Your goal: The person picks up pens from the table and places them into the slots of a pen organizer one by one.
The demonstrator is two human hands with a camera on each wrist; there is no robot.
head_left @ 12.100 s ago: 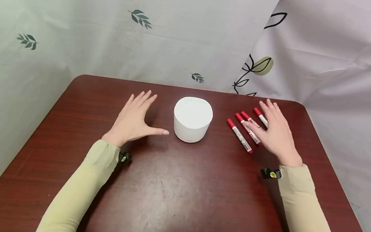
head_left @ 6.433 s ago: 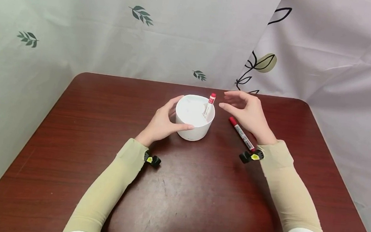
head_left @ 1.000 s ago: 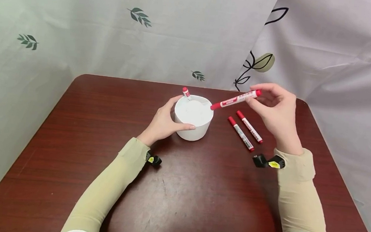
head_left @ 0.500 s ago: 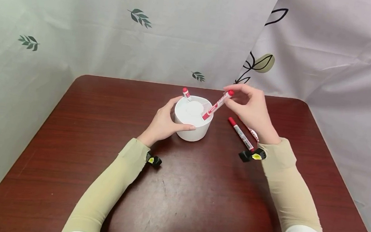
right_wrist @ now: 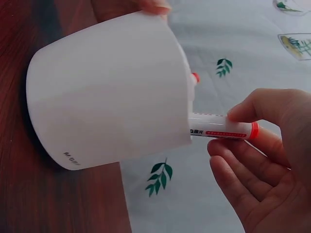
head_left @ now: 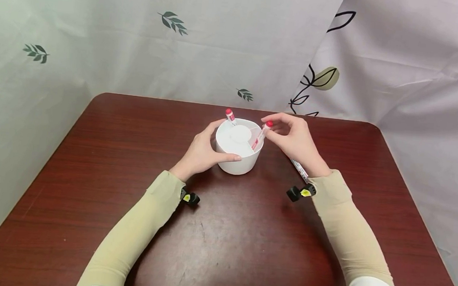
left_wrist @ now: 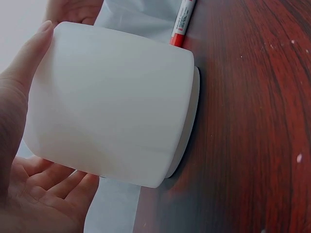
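A white pen holder (head_left: pixel 233 165) with divided compartments stands upright on the table. My left hand (head_left: pixel 198 153) grips its left side, thumb across the front near the rim and fingers behind. My right hand (head_left: pixel 294 139) pinches a red-and-white marker (right_wrist: pixel 218 126) near its upper end. That marker leans in the right compartment, its lower part hidden by the holder's wall in the right wrist view. Another marker (head_left: pixel 230 115) sticks up from the back-left compartment.
On the dark red-brown table (head_left: pixel 221 233), right of the holder, lies a marker (head_left: pixel 300 170), partly covered by my right hand and wrist. A patterned pale curtain (head_left: pixel 203 59) hangs close behind the table.
My right hand has carried the marker left from beside the holder, tipped it steeper and lowered it into the right compartment. My left hand has stayed on the holder since 6.4 s ago.
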